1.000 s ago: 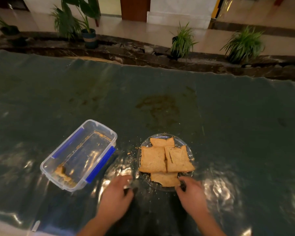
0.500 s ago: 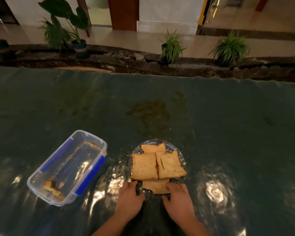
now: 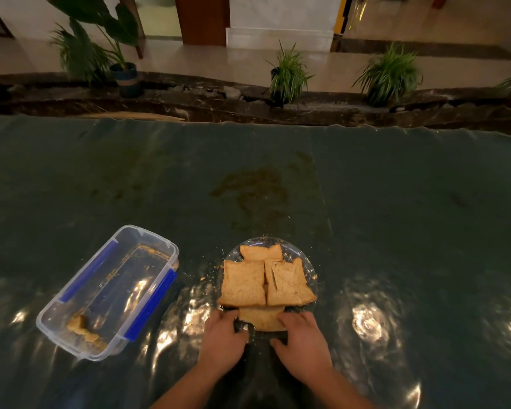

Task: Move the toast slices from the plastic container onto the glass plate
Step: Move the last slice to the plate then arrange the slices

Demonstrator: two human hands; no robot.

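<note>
Dim, warm light overall. Bright glare spots on the shiny worktop (image 3: 396,202), esp. near the front edge. Far floor (image 3: 248,63) brighter. Wide-angle bend at the edges; plants (image 3: 390,75) a bit soft.

Both bare hands have closed in from the dark table. The left hand (image 3: 223,339) and right hand (image 3: 303,342) now grip the round clear glass plate (image 3: 309,268) at its near rim.

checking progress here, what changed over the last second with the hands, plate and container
Both hands, left hand and right hand, closed in from the table onto the near rim of the glass plate. The toast slices and plastic container kept their arrangement.
</note>
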